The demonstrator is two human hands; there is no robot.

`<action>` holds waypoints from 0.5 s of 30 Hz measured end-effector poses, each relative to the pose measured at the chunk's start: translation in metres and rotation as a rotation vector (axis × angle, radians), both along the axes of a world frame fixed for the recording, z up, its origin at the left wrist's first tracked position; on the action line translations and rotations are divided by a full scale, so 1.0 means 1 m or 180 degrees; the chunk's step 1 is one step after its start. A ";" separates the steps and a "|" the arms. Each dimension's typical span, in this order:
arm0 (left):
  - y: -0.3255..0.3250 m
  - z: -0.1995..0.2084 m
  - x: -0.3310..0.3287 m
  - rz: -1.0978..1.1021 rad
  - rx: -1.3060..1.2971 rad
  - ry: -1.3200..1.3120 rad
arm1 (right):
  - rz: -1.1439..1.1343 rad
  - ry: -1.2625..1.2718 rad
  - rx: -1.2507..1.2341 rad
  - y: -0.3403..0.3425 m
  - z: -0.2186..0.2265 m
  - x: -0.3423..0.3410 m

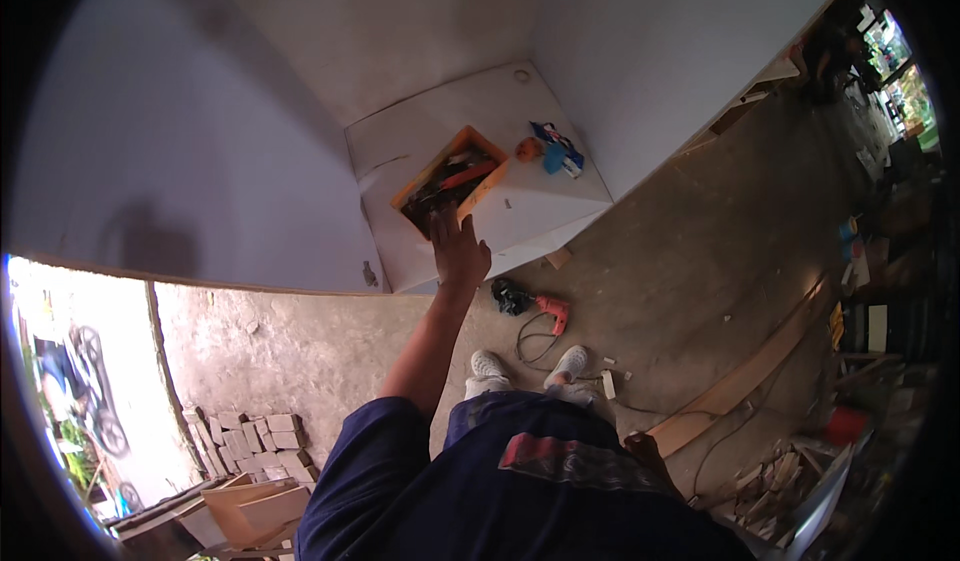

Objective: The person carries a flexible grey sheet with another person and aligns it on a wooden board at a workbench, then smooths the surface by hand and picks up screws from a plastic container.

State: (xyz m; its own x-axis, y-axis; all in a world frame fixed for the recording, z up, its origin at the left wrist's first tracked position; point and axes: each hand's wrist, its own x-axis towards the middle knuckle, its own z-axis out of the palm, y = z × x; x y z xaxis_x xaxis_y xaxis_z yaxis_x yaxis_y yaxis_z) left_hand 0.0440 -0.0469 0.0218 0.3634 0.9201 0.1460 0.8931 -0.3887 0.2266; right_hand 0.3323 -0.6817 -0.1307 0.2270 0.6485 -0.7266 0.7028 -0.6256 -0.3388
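My left hand (460, 251) reaches forward over the near edge of an orange-yellow open box (483, 198), its fingers stretched out and apart. Inside the box lie dark tools and a long red-orange tool (468, 177); the fingertips overlap the box's near corner, and I cannot tell whether they touch anything. The box rests on the white floor panel (540, 186) of a cabinet. Beside it are a small round orange-brown thing (528, 148) and a crumpled blue-and-white packet (563, 156). My right hand (645, 449) hangs low by my side, mostly hidden behind my shirt, its fingers unclear.
White cabinet walls (640, 71) rise on both sides. A red corded power drill (553, 313) lies on the concrete floor ahead of my shoes (568, 363), its cord looping nearby. A long wooden board (715, 401) lies right; stacked bricks (262, 436) and board offcuts (255, 511) are left.
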 end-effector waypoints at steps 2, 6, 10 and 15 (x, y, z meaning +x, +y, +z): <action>0.000 -0.005 0.012 0.0070 0.0040 -0.0091 | -0.0787 0.0361 0.0284 -0.023 0.003 -0.001; 0.005 -0.014 -0.005 0.0400 0.0127 -0.0260 | -0.1895 0.0641 -0.0493 0.015 0.017 -0.011; 0.004 -0.025 0.019 0.0504 0.0506 -0.0259 | -0.1366 0.0541 -0.0218 0.006 -0.033 0.042; 0.009 -0.016 0.043 0.0624 0.1152 -0.0261 | 0.1022 -0.0417 0.0297 0.088 -0.080 0.150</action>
State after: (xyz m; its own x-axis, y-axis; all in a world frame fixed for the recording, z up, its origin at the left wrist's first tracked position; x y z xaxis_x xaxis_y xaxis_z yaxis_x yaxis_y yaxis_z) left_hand 0.0866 -0.0376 0.0057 0.1602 0.8547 0.4937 0.9428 -0.2807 0.1800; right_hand 0.4824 -0.5933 -0.2105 0.0882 0.7641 -0.6391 0.8997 -0.3365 -0.2781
